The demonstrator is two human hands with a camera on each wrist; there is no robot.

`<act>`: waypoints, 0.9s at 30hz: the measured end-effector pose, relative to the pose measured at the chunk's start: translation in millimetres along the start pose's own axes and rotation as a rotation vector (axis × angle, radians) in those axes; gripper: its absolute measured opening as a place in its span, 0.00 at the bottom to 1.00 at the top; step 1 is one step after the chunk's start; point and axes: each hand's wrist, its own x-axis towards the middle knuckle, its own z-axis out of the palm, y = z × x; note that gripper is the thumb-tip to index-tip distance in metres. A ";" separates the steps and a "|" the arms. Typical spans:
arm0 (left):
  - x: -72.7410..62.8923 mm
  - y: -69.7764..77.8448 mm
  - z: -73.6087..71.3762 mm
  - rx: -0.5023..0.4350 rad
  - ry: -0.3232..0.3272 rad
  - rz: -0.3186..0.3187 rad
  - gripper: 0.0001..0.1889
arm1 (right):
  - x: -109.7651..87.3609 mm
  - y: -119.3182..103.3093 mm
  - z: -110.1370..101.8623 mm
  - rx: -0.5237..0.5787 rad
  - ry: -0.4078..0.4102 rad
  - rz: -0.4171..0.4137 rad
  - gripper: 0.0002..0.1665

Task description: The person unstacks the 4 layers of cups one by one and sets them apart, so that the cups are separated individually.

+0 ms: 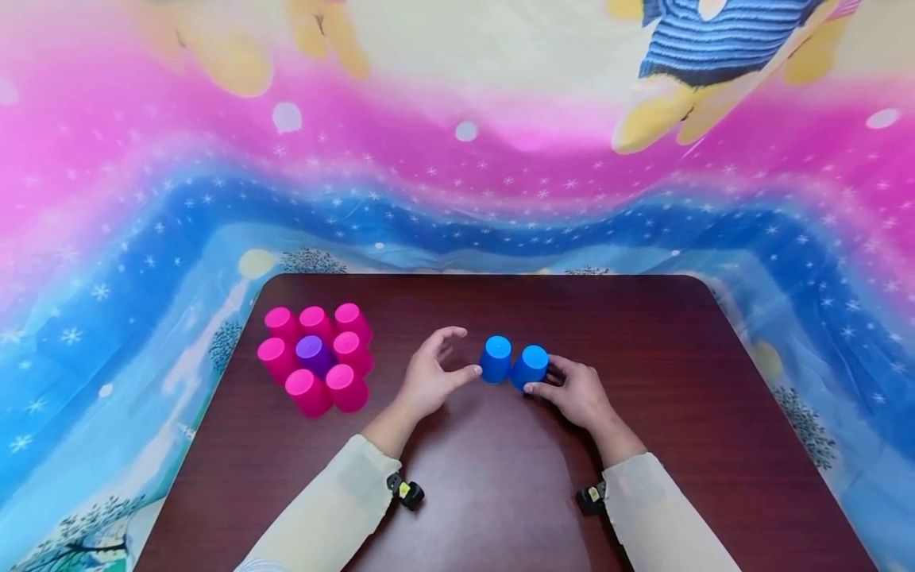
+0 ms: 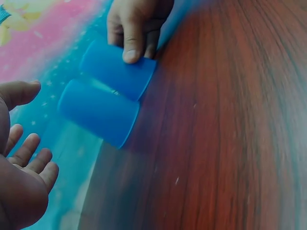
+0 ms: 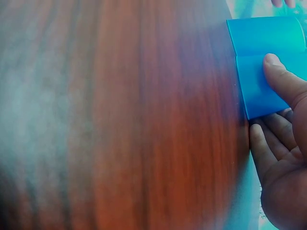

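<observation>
Two blue cups stand upside down side by side on the table, the left cup (image 1: 496,361) and the right cup (image 1: 530,368). My right hand (image 1: 581,395) grips the right cup by its outer side, with the thumb (image 3: 280,76) on its near wall and the other fingers behind it. Just left of the pair is my left hand (image 1: 431,376), its fingers spread and holding nothing. In the left wrist view a gap shows between this left hand (image 2: 24,167) and the nearer blue cup (image 2: 98,112).
At the table's left, several pink cups (image 1: 308,392) stand upside down around one purple cup (image 1: 314,357). The dark brown wooden table (image 1: 465,492) has a patterned cloth (image 1: 457,214) hanging behind and around it. Each wrist wears a small black camera (image 1: 406,492).
</observation>
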 end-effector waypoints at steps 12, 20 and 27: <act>11.0 -8.1 33.1 0.000 -0.033 -0.101 0.33 | -1.2 -2.5 -1.1 -0.001 -0.008 0.005 0.47; 18.4 -16.7 46.0 0.030 -0.049 -0.106 0.33 | -0.4 -2.8 -1.0 0.009 -0.013 0.004 0.47; 20.6 -17.3 49.9 0.063 -0.051 -0.103 0.31 | -1.2 -2.6 -2.1 0.019 -0.015 0.009 0.48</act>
